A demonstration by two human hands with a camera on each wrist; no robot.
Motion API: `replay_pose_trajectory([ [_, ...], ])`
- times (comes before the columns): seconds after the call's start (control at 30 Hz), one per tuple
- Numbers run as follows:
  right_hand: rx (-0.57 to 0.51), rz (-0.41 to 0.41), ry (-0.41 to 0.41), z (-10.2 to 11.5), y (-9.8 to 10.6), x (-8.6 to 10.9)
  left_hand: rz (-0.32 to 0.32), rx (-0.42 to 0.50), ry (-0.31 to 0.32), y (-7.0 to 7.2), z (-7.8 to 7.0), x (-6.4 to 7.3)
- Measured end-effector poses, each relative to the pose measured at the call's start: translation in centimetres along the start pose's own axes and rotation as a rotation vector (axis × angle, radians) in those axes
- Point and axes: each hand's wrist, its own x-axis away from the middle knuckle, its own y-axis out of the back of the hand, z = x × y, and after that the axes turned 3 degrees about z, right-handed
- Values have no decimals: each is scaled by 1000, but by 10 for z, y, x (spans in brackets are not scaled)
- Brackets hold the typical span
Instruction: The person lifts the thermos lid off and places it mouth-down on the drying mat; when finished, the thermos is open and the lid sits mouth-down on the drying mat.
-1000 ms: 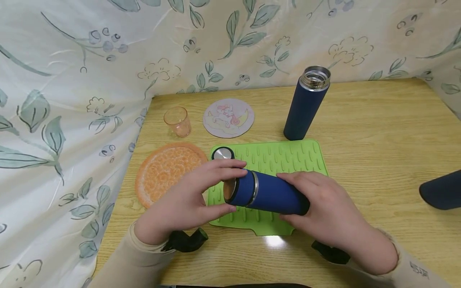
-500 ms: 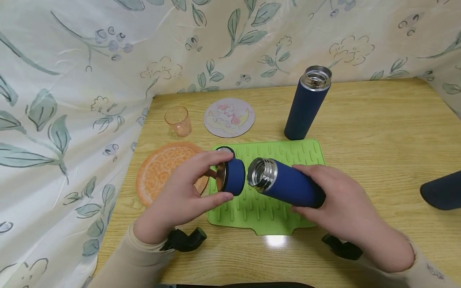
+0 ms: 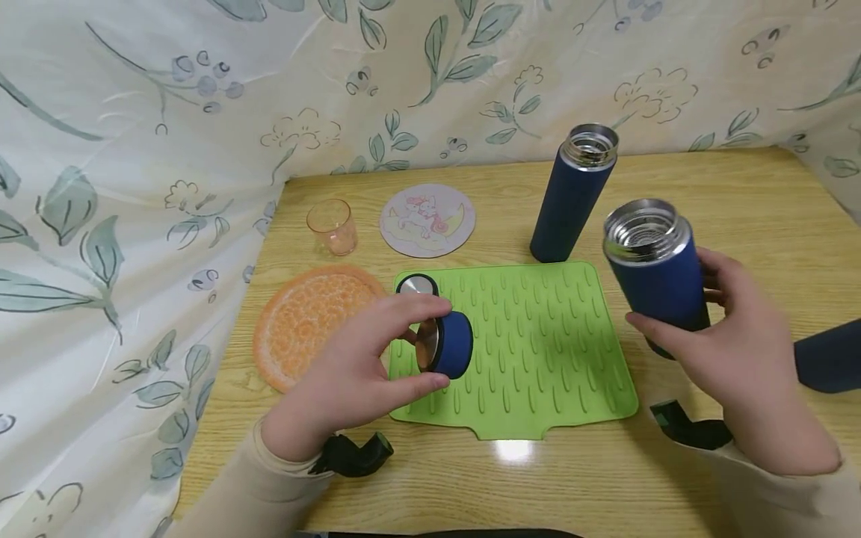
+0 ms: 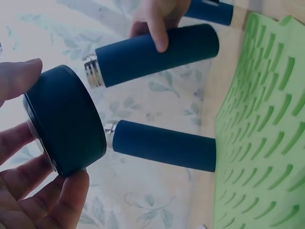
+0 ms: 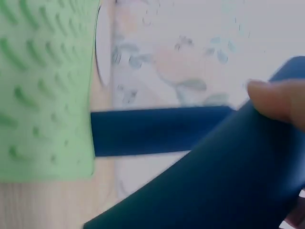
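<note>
My left hand (image 3: 356,366) pinches a blue bottle cap (image 3: 454,345) between thumb and fingers, over the left part of the green mat (image 3: 538,359). The cap's steel top faces left; the left wrist view shows the cap (image 4: 66,119) large and close. Off the mat's right edge, my right hand (image 3: 747,351) grips a blue thermos bottle (image 3: 659,284), its steel mouth uncovered and tilted up toward the head camera. Behind the mat stands a second navy thermos (image 3: 572,202), also without a cap. Another cap with a steel top (image 3: 417,285) lies on the mat's back left corner.
An orange round mat (image 3: 306,321) lies left of the green one. Farther back are a clear orange cup (image 3: 332,226) and a round pink coaster (image 3: 427,221). One more dark blue bottle (image 3: 830,357) lies at the right edge. A floral curtain (image 3: 430,75) closes off the back.
The cap came off the blue thermos bottle and stays in my left hand. My right hand has carried the bottle right, beyond the green mat, and turned its mouth upward.
</note>
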Motion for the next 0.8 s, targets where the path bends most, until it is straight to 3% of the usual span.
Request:
replay_pose_trajectory([
  [0.13, -166, -132, -129, -11, 1, -10, 31, -52, -11, -5, 0, -1],
  [0.27, -510, -237, -80, -22, 0, -23, 57, -105, -4, -10, 1, -1],
  [0.37, -690, -280, -51, -31, -1, -31, 74, -129, -3, -13, 2, -2],
  [0.67, -750, -345, -69, -53, 2, -54, 113, -183, 22, -19, 3, -5],
  [0.8, -807, -339, -126, -61, 4, -70, 127, -194, 21, -21, 2, -9],
])
